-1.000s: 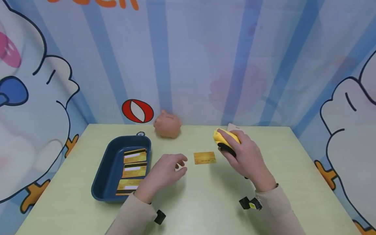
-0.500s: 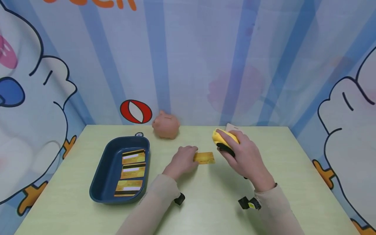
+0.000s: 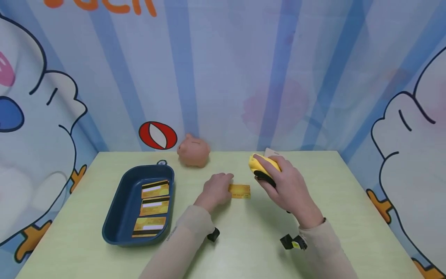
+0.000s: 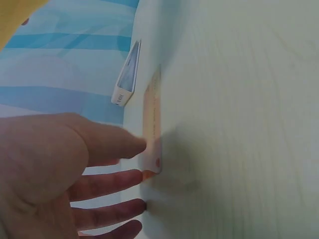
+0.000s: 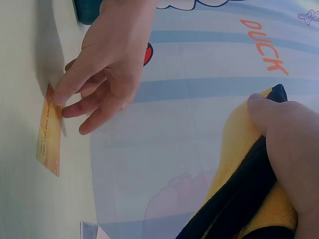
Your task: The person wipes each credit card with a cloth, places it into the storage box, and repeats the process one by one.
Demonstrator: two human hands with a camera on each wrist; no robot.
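My left hand reaches to the left end of a gold bank card lying on the table. In the right wrist view, its thumb and fingertips pinch the end of the card; the other fingers are spread. My right hand grips a soft yellow pouch-like thing with black trim, held up over the table to the right of the card. The fuzzy yellow cloth and a broad black band show in the right wrist view; the palm hides the rest.
On the left stands a dark blue tray with gold cards laid stripe side up. A pink piggy bank sits at the table's back edge. Behind my right hand is a small white box. A printed curtain closes off the back.
My left hand has moved right and forward from beside the tray to the card and now pinches its end. The right hand has kept its hold on the yellow thing, nearly still.
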